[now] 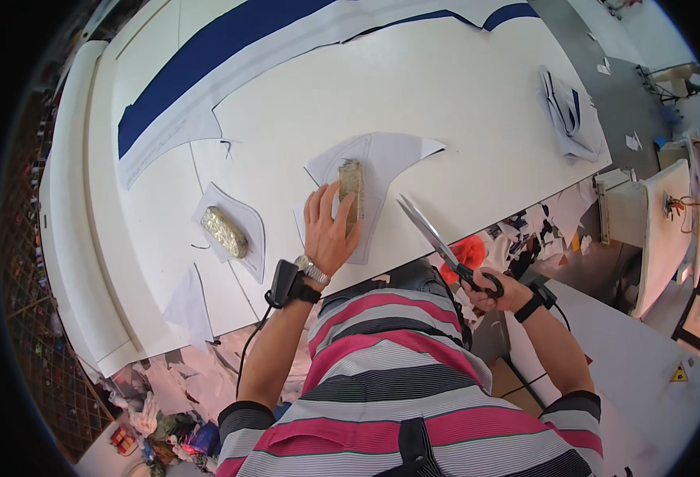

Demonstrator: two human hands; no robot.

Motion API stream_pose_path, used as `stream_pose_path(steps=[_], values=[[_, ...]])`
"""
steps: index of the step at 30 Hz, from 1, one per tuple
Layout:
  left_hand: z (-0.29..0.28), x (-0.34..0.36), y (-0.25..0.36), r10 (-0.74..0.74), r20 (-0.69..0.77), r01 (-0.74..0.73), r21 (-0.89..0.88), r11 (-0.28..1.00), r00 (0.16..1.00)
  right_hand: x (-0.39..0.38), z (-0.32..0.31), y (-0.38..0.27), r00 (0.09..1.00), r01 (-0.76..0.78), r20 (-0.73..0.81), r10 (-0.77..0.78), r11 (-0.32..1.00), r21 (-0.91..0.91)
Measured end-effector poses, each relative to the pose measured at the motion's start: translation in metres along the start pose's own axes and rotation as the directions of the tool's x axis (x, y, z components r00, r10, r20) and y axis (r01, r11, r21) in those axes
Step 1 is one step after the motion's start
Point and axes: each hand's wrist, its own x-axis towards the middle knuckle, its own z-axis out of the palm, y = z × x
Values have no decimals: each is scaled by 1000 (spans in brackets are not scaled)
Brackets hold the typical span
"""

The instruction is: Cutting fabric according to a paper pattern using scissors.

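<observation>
My left hand [331, 236] is on a yellowish, brick-shaped weight [351, 176], its fingers and thumb about the near end. Under that weight lies a curved white pattern-like piece [402, 153] with a pointed right tip and drawn lines. My right hand [489, 291] grips the black handles of a large pair of scissors [432, 233] beyond the table's near edge. The scissors' metal blades point up and left, over the tabletop. To the left, a second wrapped weight [224, 231] rests on another white piece [253, 230] with a dark edge.
Blue fabric with white paper [239, 40] stretches along the far side of the white table [278, 103]. A folded bundle [570, 115] sits at the right corner. A long white roll [79, 199] lines the left side. Scraps [191, 378] litter the area below the table.
</observation>
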Motion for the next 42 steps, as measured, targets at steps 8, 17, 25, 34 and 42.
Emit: stream_pose_path(steps=[8,17,25,34,42], values=[[25,8,-2,-252,182,265,-50,963,950,15,-3,-25,989,-115,92,115,993,-1],[29,8,5,-246,169,242,48,969,954,10,-15,-53,997,-68,11,72,972,-224],[35,4,4,-225,143,218,66,974,964,-8,-18,-48,980,-187,56,190,980,-62],[37,4,3,-228,143,221,59,973,963,15,-24,-50,976,-183,100,194,977,-111],[39,3,3,-234,137,229,50,972,963,8,-26,-51,981,-177,50,185,975,-133]])
